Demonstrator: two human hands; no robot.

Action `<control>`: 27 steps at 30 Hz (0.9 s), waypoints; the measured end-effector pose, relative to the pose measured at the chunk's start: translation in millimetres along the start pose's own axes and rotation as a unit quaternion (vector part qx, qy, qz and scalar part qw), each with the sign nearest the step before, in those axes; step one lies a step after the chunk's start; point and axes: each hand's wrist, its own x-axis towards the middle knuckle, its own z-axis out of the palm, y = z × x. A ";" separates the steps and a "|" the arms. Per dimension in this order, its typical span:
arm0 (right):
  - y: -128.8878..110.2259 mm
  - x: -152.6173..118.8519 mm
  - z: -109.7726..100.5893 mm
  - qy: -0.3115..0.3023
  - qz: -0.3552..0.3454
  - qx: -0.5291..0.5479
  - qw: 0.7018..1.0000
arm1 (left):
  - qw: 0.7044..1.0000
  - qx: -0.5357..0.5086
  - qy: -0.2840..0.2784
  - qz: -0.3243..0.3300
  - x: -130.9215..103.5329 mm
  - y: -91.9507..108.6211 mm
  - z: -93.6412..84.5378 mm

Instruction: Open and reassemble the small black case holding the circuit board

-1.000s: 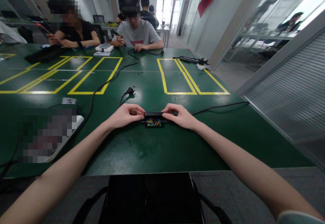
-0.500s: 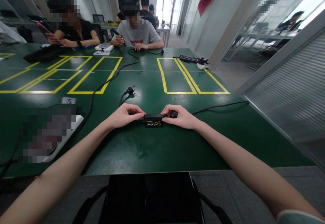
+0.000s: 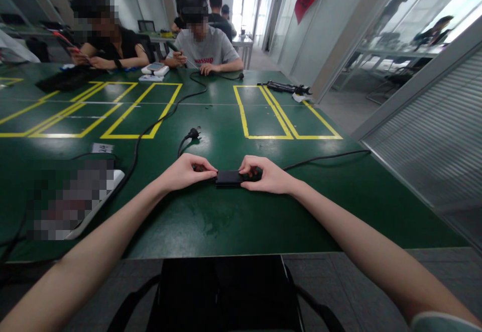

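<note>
A black box-shaped power adapter (image 3: 229,179) lies on the green table in front of me, its dark cover over the top and the circuit board hidden. My left hand (image 3: 190,172) is closed, with thumb and fingertips pinching the adapter's left end. At the right end, my right hand (image 3: 265,174) grips it between thumb and fingers, the other fingers curled. A black cord (image 3: 324,158) runs off to the right from behind my right hand. Just beyond my left hand lies a black plug (image 3: 193,133) on its cable.
Left of my arm sits a white-edged device (image 3: 113,184), mostly blurred out, with a number label (image 3: 102,148) behind it. A long cable (image 3: 136,153) crosses the table. Yellow tape (image 3: 269,137) marks rectangles. Opposite, two people work; a black tool-like object (image 3: 286,88) lies far right.
The adapter's cover has come down over the circuit board, which showed before and is now hidden. Both hands keep their places at the ends.
</note>
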 end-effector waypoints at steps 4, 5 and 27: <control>-1.0 -0.3 -0.4 -0.003 -0.013 -0.008 1.000 | 1.000 0.000 0.003 0.009 0.6 -3.6 0.9; -1.0 -0.4 -0.6 -0.004 -0.017 -0.011 1.000 | 1.000 -0.001 0.005 0.013 0.8 -4.5 1.1; 4.2 2.0 4.4 0.018 -0.026 -0.044 0.999 | 1.000 -0.008 0.025 0.007 2.7 0.4 9.2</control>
